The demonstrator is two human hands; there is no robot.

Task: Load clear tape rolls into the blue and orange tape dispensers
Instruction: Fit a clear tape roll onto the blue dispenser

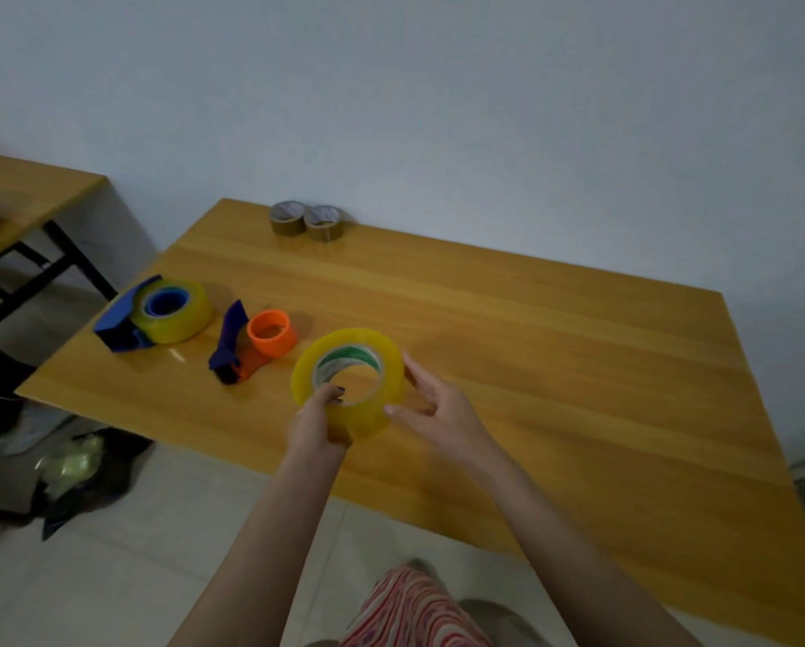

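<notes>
Tape roll, clear with a yellowish tint and a green and white printed core, is held up just above the near part of the wooden table, tilted so that its hole faces the camera. It is gripped at its near edge by the left hand: the thumb is hooked into the hole and the other fingers are curled round the outer face, so that the wall of the roll is pinched between them. The right hand is laid against the roll's right side, with forefinger and thumb fairly straight and spread apart and their tips touching the outer face; how the remaining fingers lie cannot be told. Just left of the held roll the orange dispenser is seen lying on the table, its round orange hub bare and a dark blue handle beside it. Further left, near the table's edge, the blue dispenser is seen with a second tape roll seated on its hub. Two brown tape rolls are stood side by side, touching, at the far edge by the wall. Another wooden table is visible at the left, and bags are heaped on the floor below it.
</notes>
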